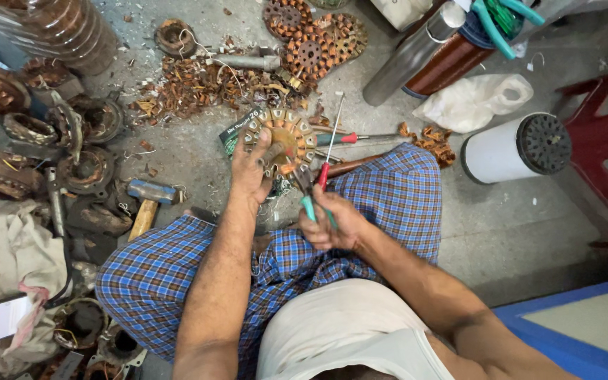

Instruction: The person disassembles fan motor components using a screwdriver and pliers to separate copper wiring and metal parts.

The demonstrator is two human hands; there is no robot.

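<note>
Copper-wound stator under left hand

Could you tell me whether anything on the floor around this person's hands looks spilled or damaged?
Yes. Torn copper winding scraps lie strewn over the concrete floor beyond the round stator steadied by the left hand. More scraps sit by the knee. The right hand holds green-handled pliers at the stator.

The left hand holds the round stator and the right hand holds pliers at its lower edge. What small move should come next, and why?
Probably a short pull with the pliers toward the body. Their tip sits at the lower rim of the stator, the right hand grips the handles, and the left hand braces the stator. Whether they already pinch wire, I cannot tell.
</note>
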